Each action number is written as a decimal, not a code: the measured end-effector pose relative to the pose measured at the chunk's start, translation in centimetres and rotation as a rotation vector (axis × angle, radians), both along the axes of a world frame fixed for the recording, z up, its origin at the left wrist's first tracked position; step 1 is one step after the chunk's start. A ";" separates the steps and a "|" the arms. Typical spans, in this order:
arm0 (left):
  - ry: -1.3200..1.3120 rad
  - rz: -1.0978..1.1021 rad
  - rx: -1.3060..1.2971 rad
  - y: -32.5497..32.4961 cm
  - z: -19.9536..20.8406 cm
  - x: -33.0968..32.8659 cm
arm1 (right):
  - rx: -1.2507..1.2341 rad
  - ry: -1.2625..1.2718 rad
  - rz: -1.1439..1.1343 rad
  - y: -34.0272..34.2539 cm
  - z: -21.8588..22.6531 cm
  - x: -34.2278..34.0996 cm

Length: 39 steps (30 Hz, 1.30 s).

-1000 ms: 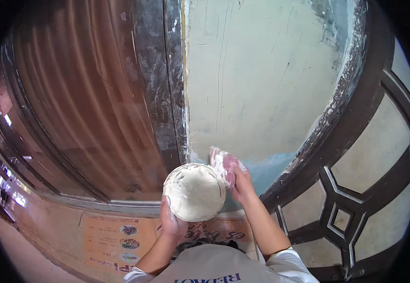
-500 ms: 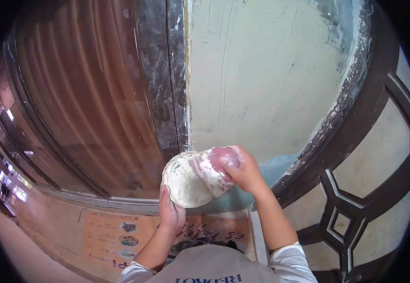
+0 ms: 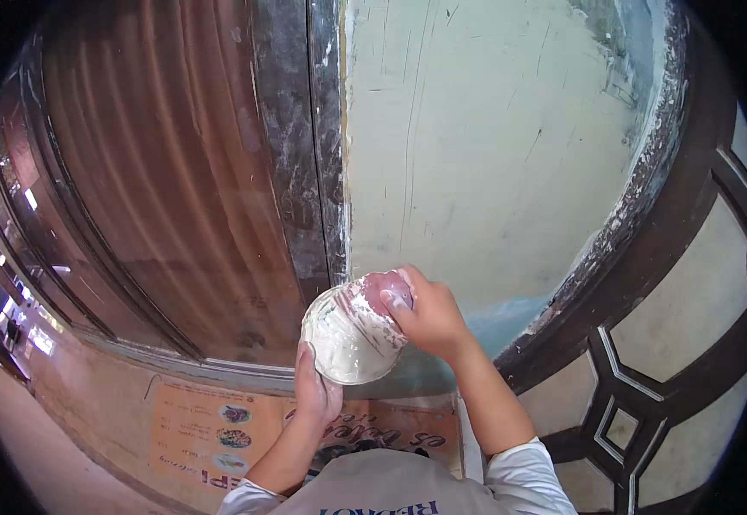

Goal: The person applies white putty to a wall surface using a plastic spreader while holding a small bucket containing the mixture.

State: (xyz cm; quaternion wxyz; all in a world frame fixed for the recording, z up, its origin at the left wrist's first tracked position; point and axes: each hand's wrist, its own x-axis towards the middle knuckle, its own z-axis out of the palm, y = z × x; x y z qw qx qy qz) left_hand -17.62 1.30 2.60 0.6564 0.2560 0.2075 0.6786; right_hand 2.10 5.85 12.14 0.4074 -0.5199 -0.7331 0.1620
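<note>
My left hand (image 3: 315, 388) is closed on the lower left side of a round, shallow container (image 3: 305, 324), its thumb along the rim. Smooth white putty (image 3: 343, 350) fills the container. In my right hand (image 3: 432, 316) is a wide, flat reddish scraper (image 3: 382, 296) smeared with putty, the thumb pressed on its face. The scraper's far edge lies over the right part of the container, against the putty, and hides some of it. White paste also marks my right thumb.
A pale wall panel (image 3: 476, 154) with scratches and rough, patched edges stands ahead. Left of it are a dark post (image 3: 292, 129) and a glazed panel with brown curtain (image 3: 167, 172). A dark framed door (image 3: 657, 335) stands right. An orange printed banner (image 3: 189, 425) lies below.
The scraper has moved left, farther over the container and the putty, with my right hand following. The container has shifted slightly right and down in view.
</note>
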 end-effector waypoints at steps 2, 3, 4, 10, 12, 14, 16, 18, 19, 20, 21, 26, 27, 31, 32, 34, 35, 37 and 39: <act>0.013 0.008 0.002 0.2 0.0 0.4 | 0.012 0.022 -0.005 0.4 -0.2 0.5; 0.025 0.014 -0.002 0.3 -0.2 0.6 | 0.009 0.023 0.000 0.2 -0.3 0.7; 0.014 0.023 0.025 0.4 -0.8 0.9 | 0.053 0.072 -0.003 -0.1 -0.4 0.9; -0.015 0.011 -0.010 0.2 -0.5 3.2 | 0.151 0.439 0.011 0.0 -2.2 4.9; -0.006 0.026 -0.011 0.3 0.1 4.6 | 0.069 0.808 0.119 0.7 -4.9 7.0; -0.003 0.018 0.004 0.6 -0.2 5.7 | 0.195 0.607 -0.006 1.2 -8.2 9.1; -0.022 0.009 -0.012 0.7 -0.2 7.1 | 0.214 0.386 -0.127 0.2 -10.2 10.9; -0.013 -0.011 -0.013 0.8 -0.3 8.6 | 0.285 0.341 -0.144 -0.1 -13.0 12.7; -0.009 -0.018 -0.017 0.9 -0.4 9.3 | 0.350 0.290 -0.150 -0.4 -14.1 13.7; 0.006 -0.018 -0.033 1.0 -0.5 9.8 | 0.244 0.255 -0.144 -1.1 -14.6 14.6; 0.011 -0.026 -0.030 1.1 -0.5 10.5 | 0.247 0.259 -0.152 -1.5 -15.0 15.3; 0.026 -0.105 -0.074 0.9 -0.6 14.4 | 0.368 0.286 -0.192 -1.5 -18.1 19.1; 0.035 -0.117 -0.090 0.9 -0.8 15.2 | 0.402 0.372 -0.190 -1.5 -18.5 19.9; 0.107 -0.166 -0.052 0.7 -1.5 17.6 | 0.066 0.689 -0.147 -2.9 -17.8 22.6; 0.110 -0.171 -0.071 0.7 -1.2 18.4 | -0.066 0.546 -0.218 -3.1 -17.5 23.9; 0.087 -0.177 -0.083 0.6 -1.9 19.4 | -0.195 0.403 -0.291 -3.3 -17.7 25.8; 0.062 -0.173 -0.094 0.6 -2.1 19.9 | -0.209 0.490 -0.288 -3.4 -18.0 26.6; 0.101 -0.190 -0.085 0.4 -2.0 20.8 | -0.217 0.575 -0.283 -3.3 -18.2 27.5; 0.062 -0.168 -0.114 0.3 -2.2 21.3 | 0.119 0.567 -0.244 -3.1 -17.2 27.5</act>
